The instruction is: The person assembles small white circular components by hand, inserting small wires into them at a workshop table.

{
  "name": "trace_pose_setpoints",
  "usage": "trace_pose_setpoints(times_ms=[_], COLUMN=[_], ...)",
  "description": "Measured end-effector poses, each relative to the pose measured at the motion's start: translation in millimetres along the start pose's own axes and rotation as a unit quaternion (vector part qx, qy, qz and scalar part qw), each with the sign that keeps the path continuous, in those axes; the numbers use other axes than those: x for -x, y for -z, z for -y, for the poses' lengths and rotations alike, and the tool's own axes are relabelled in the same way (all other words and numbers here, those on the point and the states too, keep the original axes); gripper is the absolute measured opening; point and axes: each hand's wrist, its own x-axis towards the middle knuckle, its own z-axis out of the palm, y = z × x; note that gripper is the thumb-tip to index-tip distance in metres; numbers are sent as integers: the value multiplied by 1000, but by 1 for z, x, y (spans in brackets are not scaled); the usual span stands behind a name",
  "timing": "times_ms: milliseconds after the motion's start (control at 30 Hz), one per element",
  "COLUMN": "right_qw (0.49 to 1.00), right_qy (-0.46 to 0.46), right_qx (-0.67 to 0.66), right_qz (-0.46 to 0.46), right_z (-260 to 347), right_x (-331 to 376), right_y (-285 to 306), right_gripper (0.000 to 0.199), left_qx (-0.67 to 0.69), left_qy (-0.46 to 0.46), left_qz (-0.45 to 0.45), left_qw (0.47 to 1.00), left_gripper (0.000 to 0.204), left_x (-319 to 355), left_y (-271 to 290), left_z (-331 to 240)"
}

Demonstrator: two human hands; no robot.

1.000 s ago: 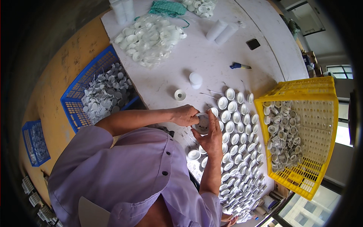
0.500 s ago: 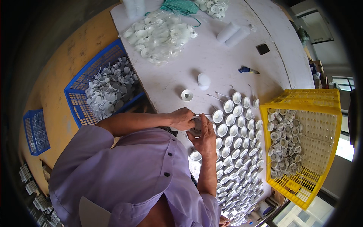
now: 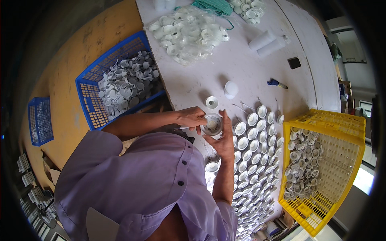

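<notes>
Both hands, left and right, gripping a round white housing, rows of white cups beside, yellow crate

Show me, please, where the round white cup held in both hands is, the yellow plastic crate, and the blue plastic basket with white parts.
round white cup [image 3: 212,125], head view, its inside.
yellow plastic crate [image 3: 345,160], head view, its perforated wall.
blue plastic basket [image 3: 91,107], head view, its mesh wall.

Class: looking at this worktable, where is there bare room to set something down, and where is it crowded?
Bare tabletop lies between the bag of white caps, the small black block and the blue-handled tool. It is crowded around the rows of white cups beside the yellow crate.
</notes>
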Motion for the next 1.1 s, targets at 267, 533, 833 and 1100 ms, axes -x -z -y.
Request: trace_pose_setpoints(times_ms=[267, 533, 833, 1100], right_qw=[945, 925, 959, 964], right_qy=[11, -21, -57, 36], right_qx=[315, 374, 235, 250], right_qz=[-85, -60, -148, -81], right_z=[-120, -134, -83, -17], right_x=[-34, -55, -37, -22], right_y=[-25, -46, -29, -22], right_gripper=[74, 69, 63, 71], left_qx=[150, 162, 139, 164], left_qy=[12, -4, -11, -45], left_qz=[-93, -116, -135, -77], left_qw=[984, 980, 981, 983], left_gripper=[32, 35, 32, 34], left_x=[17, 20, 9, -18], left_y=[43, 48, 48, 26], left_z=[69, 73, 64, 44])
